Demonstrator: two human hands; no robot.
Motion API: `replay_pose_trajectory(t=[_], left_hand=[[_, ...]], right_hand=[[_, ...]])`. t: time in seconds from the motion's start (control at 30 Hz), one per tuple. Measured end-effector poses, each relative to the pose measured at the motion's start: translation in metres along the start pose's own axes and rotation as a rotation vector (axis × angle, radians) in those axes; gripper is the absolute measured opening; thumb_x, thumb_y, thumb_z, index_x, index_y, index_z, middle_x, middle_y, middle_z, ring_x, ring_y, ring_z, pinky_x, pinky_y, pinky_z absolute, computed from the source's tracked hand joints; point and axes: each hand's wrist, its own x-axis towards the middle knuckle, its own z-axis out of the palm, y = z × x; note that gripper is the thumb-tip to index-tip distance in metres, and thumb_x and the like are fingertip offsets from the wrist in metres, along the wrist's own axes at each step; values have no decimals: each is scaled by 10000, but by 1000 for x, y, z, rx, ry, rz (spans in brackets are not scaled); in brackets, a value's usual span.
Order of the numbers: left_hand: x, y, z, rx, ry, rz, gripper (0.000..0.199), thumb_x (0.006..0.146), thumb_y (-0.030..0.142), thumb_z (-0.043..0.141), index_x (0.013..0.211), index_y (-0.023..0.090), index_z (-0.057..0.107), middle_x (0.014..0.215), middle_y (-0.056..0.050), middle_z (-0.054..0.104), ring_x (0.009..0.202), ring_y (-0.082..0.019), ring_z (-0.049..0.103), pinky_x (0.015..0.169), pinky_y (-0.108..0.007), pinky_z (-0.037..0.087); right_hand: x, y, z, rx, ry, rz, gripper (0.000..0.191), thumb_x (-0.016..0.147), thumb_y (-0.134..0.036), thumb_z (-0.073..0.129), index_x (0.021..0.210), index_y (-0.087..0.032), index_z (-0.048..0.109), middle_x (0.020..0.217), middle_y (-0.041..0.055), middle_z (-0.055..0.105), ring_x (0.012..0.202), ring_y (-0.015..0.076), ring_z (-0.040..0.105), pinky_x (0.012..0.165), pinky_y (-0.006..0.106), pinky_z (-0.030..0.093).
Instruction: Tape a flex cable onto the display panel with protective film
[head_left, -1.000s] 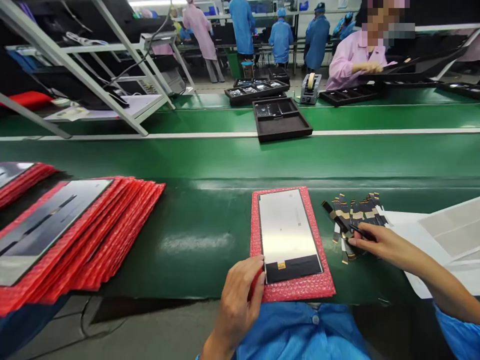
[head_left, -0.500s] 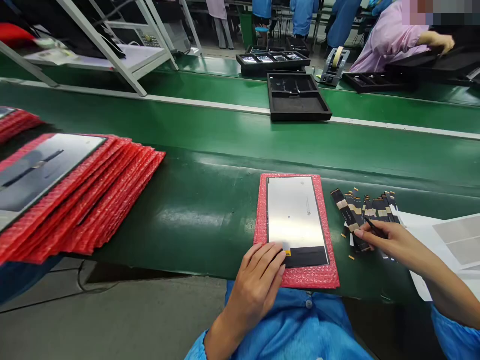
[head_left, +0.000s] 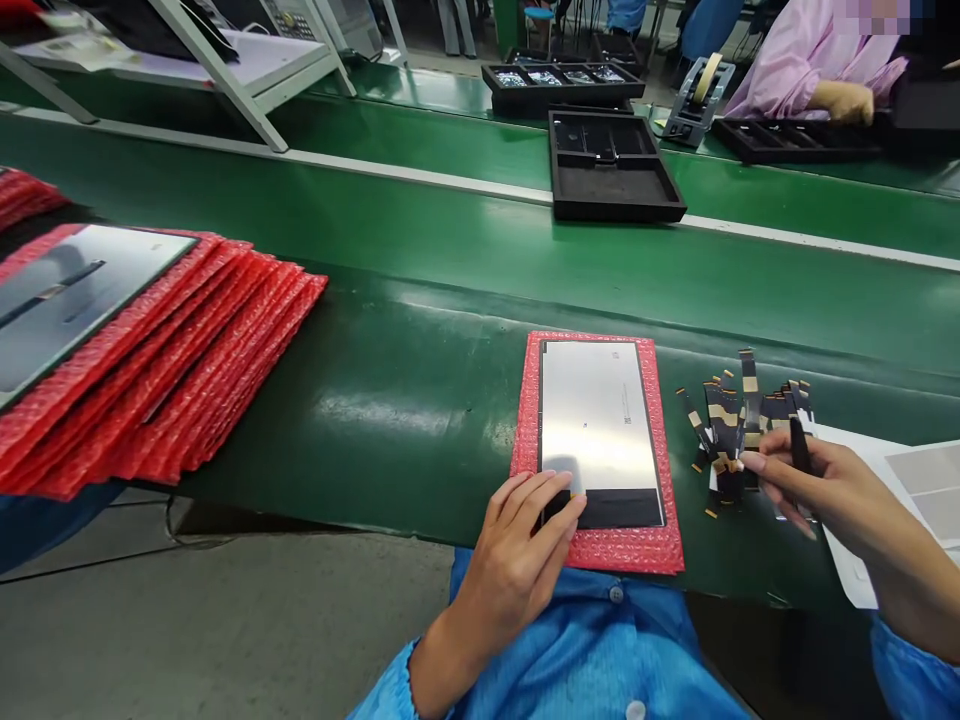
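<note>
A display panel [head_left: 592,410], silvery with a black lower strip, lies on a red bubble-wrap sleeve [head_left: 630,552] in front of me. My left hand [head_left: 517,550] rests over its lower left corner, fingers stretched out and slightly bent. A small yellow bit shows by its fingertips. To the right, my right hand [head_left: 817,480] is closed round dark tweezers [head_left: 800,447] over a heap of black flex cables [head_left: 724,415] with gold ends. The thumb and finger are at the heap; whether they also touch a cable, I cannot tell.
A pile of red sleeves [head_left: 247,350] topped by another panel [head_left: 82,290] lies left. White sheets [head_left: 855,560] lie right. Beyond are a black tray [head_left: 619,190], a tape dispenser [head_left: 697,100], a white stand [head_left: 292,75] and a person in pink [head_left: 787,70].
My right hand has shifted slightly right, and the tweezers now stand more upright. The flex cables lie differently, one now upright at the back. My left hand stays on the panel.
</note>
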Motion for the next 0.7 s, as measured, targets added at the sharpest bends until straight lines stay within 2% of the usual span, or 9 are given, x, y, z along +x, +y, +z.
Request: replay_pose_trajectory(t=[0.1,0.23,0.37,0.53,0.7], left_hand=[[-1,4,1,-50,2,-73,342,936,281,584,1269,358,595,1332,-4,632,1273,-237,594,1051,-483,577],[1,10,1,-128,1,-178,241,957,294,553,1186,314,625,1310,11,637,1270,-208,574,1041,-473,556],[2,13,0,-165,10,-194,143,951,271,561,1068,294,639,1290,34,646,1280,-195,560,1051,-461,541],[1,14,-1,-145,28,-194,248,943,265,576,1181,329,608,1276,-9,660,1260,-211,585,1060,-463,547],[-2,12,1,-162,55,-187,112,922,246,604,1032,266,613,1260,6,662,1240,-194,594,1068,-458,530]], right_hand=[[3,-18,26,32,-136,-15,422,697,-622,714,802,-250,548,561,-18,699,225,128,541,222,220,402],[8,-51,65,66,-334,-21,419,732,-590,717,889,-224,589,708,23,777,256,139,605,238,223,455],[16,-75,96,49,-492,-107,362,785,-539,713,886,-198,641,704,-4,765,311,88,608,291,174,482],[31,-84,119,-43,-603,-158,282,859,-469,676,883,-189,649,750,-33,750,348,69,601,303,163,483],[36,-88,132,-121,-665,-172,194,876,-412,657,849,-220,653,694,-69,730,350,78,612,305,167,458]])
